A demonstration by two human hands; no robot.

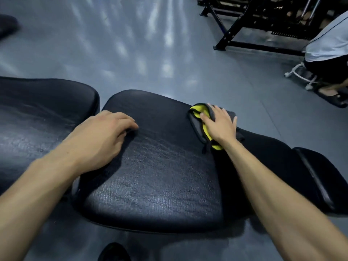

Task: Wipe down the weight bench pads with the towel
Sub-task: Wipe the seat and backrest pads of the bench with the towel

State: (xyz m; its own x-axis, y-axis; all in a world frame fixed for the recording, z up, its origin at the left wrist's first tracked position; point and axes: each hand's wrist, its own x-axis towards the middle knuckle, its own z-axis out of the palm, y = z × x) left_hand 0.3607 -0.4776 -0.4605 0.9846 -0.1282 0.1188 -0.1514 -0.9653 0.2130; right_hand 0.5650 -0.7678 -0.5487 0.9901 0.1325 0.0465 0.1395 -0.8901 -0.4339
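A black weight bench seat pad fills the middle of the view, and its longer back pad lies to the left. A grey and yellow towel lies bunched on the seat pad's far right part. My right hand presses flat on the towel with spread, straight fingers. My left hand rests on the seat pad near the gap between the pads, fingers loosely bent and holding nothing. A narrow black end pad sits at the right.
Grey floor surrounds the bench. A black metal rack frame stands at the back right. A person in a light shirt sits on a wheeled stool beside it. A dark shoe shows at the bottom edge.
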